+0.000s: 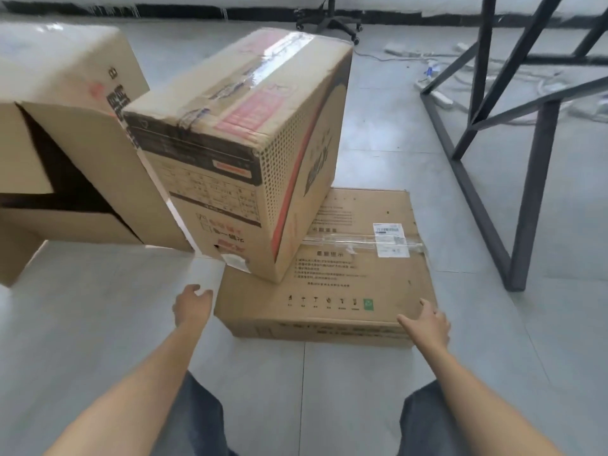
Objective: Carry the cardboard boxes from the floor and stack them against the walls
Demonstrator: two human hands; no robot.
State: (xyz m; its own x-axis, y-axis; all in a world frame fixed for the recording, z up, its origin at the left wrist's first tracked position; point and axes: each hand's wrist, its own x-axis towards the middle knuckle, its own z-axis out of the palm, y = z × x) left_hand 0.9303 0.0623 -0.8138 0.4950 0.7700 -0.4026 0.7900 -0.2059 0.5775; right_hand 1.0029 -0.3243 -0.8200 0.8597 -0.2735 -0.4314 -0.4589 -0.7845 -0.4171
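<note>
Lying flat on grey tile floor [98,324], straight ahead: flat cardboard box [345,284], white label + clear tape on top. Resting tilted on its far-left part: taller printed box [237,143], top taped. Left hand [192,304]: fingers loosely spread, holding nothing, just beside flat box's near-left corner. Right hand [427,324]: fingers straight, laid on near-right corner, no grip. To left: open-flapped box [82,179] w/ another box [65,60] behind. To right: black metal frame [477,192]. Bkgd: chair base [329,21], cables [441,93] on floor.

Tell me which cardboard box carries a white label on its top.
The low flat box on the floor, under the tall taped box; its label sits near the right edge.
</note>
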